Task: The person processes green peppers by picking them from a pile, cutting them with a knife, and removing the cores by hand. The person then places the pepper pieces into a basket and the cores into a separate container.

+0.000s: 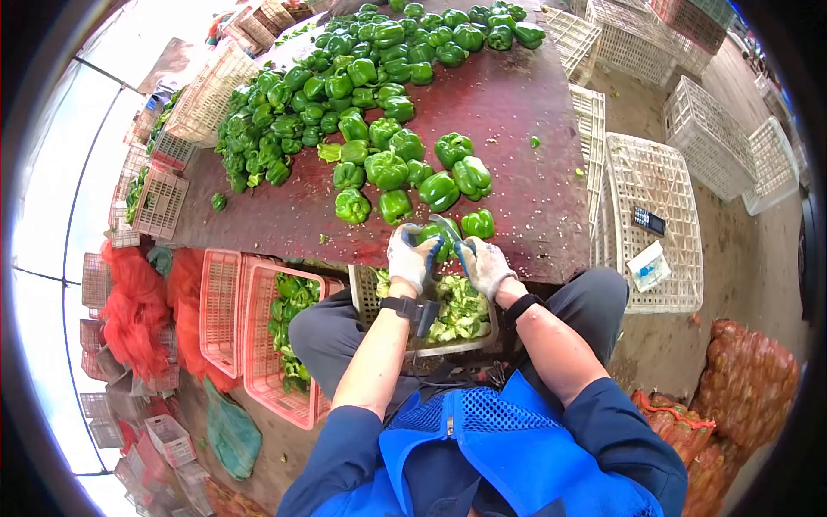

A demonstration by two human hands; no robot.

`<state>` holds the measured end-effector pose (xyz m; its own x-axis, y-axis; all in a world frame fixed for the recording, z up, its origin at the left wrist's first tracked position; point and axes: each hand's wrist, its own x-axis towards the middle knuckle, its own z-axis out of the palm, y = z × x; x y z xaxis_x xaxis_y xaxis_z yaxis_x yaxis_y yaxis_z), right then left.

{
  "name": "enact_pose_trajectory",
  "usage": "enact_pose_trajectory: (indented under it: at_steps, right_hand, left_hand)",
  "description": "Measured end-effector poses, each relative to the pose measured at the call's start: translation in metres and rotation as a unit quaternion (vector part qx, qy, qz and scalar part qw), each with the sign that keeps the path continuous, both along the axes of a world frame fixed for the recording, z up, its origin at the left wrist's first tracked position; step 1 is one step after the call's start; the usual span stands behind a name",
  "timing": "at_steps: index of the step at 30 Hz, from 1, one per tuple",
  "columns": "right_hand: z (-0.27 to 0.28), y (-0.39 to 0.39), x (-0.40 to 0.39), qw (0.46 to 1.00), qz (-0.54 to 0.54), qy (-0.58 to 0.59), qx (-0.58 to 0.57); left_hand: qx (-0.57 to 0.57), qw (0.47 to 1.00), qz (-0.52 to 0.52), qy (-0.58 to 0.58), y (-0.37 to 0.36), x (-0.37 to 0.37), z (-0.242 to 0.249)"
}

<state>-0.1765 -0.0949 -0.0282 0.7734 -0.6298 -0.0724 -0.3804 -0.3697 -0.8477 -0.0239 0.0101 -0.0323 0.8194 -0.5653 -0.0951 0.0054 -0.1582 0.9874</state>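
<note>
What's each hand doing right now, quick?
Left hand: closed around a green pepper.
Right hand: closed on a knife, its blade at the pepper.

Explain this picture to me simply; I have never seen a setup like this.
There is no machine: one person works with their own two hands, in white-and-blue fabric gloves. The single picture comes from a camera worn on that person's head, looking forward and down. On the dark-red table lie many glossy green bell peppers, thickly heaped toward the far left, looser near the hands. The left hand holds one single green pepper; the right hand grips a thin, curved metal blade. Below them, a pale plastic crate holds light-green scraps.
</note>
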Motion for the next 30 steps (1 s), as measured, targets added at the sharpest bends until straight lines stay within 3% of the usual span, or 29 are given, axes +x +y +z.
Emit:
enact_pose_trajectory:
  at_steps: [3, 6, 14, 17, 20, 22, 24, 28, 30]
  right_hand:
    - [-0.004, 0.002, 0.005, 1.0, 0.006, 0.018, 0.001]
    - [-0.004, 0.005, 0.007, 0.999, 0.009, 0.039, 0.002]
    - [0.005, 0.007, 0.006, 0.994, 0.04, 0.101, -0.021]
    - [0.01, 0.009, 0.002, 0.992, 0.039, 0.11, -0.039]
    - [0.013, 0.012, -0.005, 0.984, 0.07, 0.165, -0.004]
    - [-0.003, 0.026, -0.017, 0.973, 0.109, 0.202, -0.011]
    - [-0.005, 0.025, -0.023, 0.979, 0.104, 0.176, -0.026]
    - [0.008, 0.023, -0.034, 0.974, 0.111, 0.195, -0.011]
    - [0.003, 0.021, -0.039, 0.978, 0.105, 0.181, 0.001]
  left_hand:
    - [-0.014, 0.999, 0.031, -0.023, 0.001, -0.014, 0.02]
    - [-0.079, 0.992, 0.057, 0.085, 0.001, -0.022, 0.03]
    - [-0.035, 0.994, 0.06, 0.081, -0.001, -0.018, 0.032]
    - [0.0, 0.999, 0.043, 0.011, 0.002, -0.002, -0.002]
    - [0.025, 0.998, 0.049, -0.011, 0.0, -0.009, 0.021]
    - [-0.021, 0.998, 0.05, 0.007, -0.001, -0.004, 0.01]
    - [0.032, 0.998, 0.057, 0.005, -0.001, -0.008, 0.02]
    - [0.017, 0.997, 0.038, 0.06, -0.002, -0.011, 0.034]
    - [0.059, 0.998, 0.014, 0.015, -0.003, -0.01, 0.024]
